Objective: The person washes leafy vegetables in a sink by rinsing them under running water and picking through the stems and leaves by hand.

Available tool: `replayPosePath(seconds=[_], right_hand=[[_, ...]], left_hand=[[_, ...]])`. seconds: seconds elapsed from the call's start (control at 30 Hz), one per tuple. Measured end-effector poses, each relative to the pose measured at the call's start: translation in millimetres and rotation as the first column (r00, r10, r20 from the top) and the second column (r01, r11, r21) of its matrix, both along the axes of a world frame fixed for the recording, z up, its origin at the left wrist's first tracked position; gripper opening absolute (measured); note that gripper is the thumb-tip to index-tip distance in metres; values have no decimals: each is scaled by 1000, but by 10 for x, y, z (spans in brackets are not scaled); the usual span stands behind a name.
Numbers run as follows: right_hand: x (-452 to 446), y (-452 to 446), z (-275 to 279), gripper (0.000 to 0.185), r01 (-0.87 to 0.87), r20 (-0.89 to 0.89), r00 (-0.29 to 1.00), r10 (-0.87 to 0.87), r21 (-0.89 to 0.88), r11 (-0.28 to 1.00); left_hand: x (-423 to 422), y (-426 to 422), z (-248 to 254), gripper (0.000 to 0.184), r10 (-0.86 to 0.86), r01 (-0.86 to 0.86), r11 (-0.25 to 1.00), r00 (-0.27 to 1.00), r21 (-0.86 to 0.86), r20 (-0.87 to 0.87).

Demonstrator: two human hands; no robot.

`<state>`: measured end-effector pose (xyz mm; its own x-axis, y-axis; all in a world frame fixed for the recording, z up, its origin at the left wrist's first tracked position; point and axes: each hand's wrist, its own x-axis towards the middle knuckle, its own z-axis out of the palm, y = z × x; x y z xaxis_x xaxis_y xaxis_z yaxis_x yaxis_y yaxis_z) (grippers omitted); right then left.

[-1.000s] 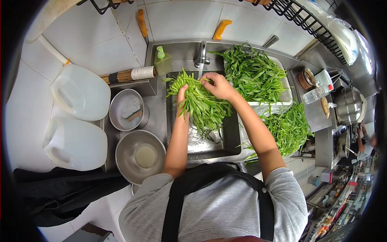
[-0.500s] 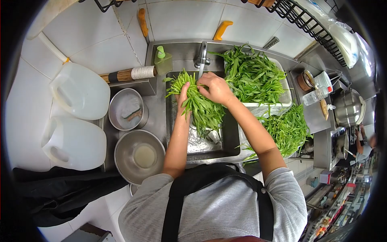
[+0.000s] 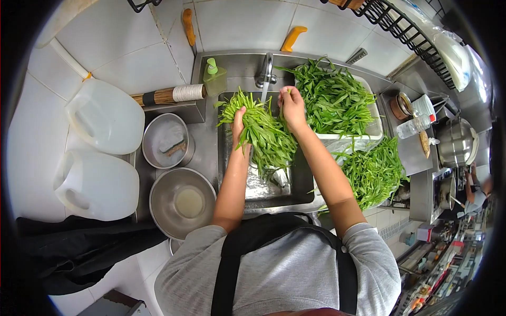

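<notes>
A large bunch of leafy greens is held over the metal sink by my left hand, whose thumb shows on top of the stems. Just right of the bunch, my right hand is pinched closed on a thin green stem that hangs down toward the bunch. Water runs from the faucet behind the bunch. To the right of my right hand stands a white basket heaped with more greens. Another pile of greens lies nearer my right arm.
Two metal bowls stand left of the sink. Beyond them are two white plastic jugs. A soap bottle is at the sink's back left corner. At the right are a clear bottle, a metal pot and a distant person.
My right hand has moved off the bunch to the right, with a thin stem in its fingers. My left hand still holds the bunch in nearly the same place.
</notes>
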<state>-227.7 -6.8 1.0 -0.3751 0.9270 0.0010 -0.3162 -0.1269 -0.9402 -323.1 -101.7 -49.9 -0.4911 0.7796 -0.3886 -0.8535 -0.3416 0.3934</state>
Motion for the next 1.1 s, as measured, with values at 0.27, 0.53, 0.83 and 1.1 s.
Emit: replayPosePath(seconds=[0.27, 0.53, 0.83, 1.1], right_hand=[[-163, 106, 14, 17, -422, 447, 876, 182, 524, 740], [-205, -10, -109, 17, -476, 518, 811, 271, 317, 820], [-108, 156, -103, 35, -290, 739, 527, -420, 621, 728], [-407, 109, -42, 24, -575, 683, 666, 301, 213, 790]], left_hand=[[-114, 76, -280, 34, -55, 70, 993, 988, 97, -146], [8, -53, -189, 50, 6, 15, 997, 969, 81, -247], [-68, -161, -160, 54, -172, 168, 953, 985, 254, -5], [-87, -55, -234, 38, -149, 145, 964, 989, 224, -2]])
